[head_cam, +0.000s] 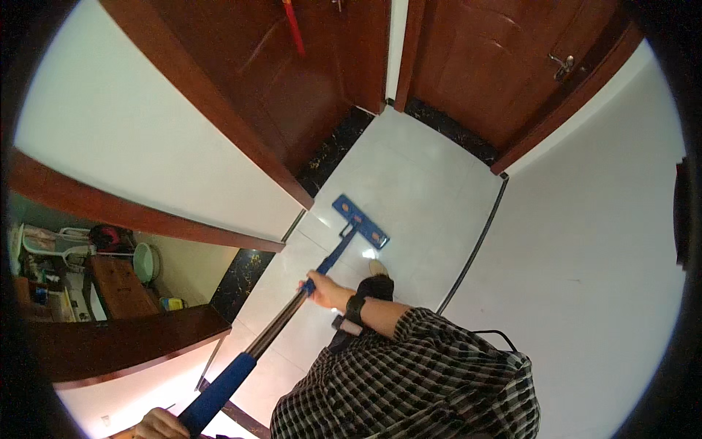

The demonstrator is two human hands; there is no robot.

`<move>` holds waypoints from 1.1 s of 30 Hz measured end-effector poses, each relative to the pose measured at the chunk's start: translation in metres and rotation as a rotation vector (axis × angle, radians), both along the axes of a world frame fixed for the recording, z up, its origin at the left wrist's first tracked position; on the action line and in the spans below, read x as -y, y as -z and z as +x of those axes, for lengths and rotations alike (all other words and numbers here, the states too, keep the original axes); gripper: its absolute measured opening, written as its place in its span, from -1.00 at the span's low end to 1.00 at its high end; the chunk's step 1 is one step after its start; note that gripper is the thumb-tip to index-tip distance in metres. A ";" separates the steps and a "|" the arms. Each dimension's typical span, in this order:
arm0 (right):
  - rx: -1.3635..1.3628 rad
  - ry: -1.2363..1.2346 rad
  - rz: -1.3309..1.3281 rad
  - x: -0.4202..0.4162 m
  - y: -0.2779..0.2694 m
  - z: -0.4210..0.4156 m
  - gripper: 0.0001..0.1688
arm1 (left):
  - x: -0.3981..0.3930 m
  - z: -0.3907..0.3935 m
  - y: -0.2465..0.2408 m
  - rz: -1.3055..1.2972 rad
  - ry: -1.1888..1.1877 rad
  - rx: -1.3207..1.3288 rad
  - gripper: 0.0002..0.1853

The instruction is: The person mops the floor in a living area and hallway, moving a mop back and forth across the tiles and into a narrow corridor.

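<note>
A flat floor mop with a blue rectangular head (361, 221) lies on the pale tiled floor (422, 175), and its pole runs diagonally down to the lower left. My right hand (323, 291), with a dark watch on the wrist, is closed around the blue joint of the pole below the mop head. At the bottom left, my left hand (159, 425) is wrapped around the end of the thick blue grip (219, 392), partly cut off by the picture's edge. Between both hands a bare metal section of the pole shows.
Brown wooden doors (493, 60) with dark marble thresholds (449, 131) stand ahead. White walls (581, 247) flank the floor. Through an opening on the left are a green basin (145, 262), a white rack and other items. My shoe (377, 268) is just behind the mop head.
</note>
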State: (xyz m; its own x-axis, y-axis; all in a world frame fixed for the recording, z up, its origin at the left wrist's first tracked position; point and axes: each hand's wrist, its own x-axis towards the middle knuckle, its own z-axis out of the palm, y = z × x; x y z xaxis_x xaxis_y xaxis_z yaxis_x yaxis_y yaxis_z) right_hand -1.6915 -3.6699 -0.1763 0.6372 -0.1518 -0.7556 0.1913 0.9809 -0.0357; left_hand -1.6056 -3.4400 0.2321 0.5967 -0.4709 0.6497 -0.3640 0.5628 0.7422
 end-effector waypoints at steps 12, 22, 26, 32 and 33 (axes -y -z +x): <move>-0.031 0.146 -0.185 0.073 -0.028 -0.036 -0.89 | 0.053 0.020 -0.006 -0.041 0.414 0.228 -0.91; -0.284 0.040 -1.014 0.265 0.034 -0.054 -0.84 | 0.175 -0.017 0.092 0.189 0.115 -0.183 -0.84; -0.378 0.096 -0.525 0.313 0.040 -0.085 -0.73 | 0.186 -0.068 0.155 0.319 0.250 -0.198 -0.92; -0.317 0.094 -0.432 0.297 0.036 -0.106 -0.70 | 0.184 -0.084 0.167 0.374 0.283 -0.182 -0.80; -0.317 0.064 -0.410 0.288 0.039 -0.101 -0.71 | 0.174 -0.084 0.162 0.383 0.246 -0.206 -0.80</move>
State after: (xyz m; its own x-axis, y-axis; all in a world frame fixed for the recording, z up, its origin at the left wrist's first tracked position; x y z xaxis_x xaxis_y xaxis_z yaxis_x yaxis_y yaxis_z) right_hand -1.7929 -3.9583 -0.2149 0.3667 -0.5070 -0.7801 0.1677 0.8608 -0.4806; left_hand -1.6897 -3.6144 0.0705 0.5360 -0.7952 0.2834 -0.0792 0.2868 0.9547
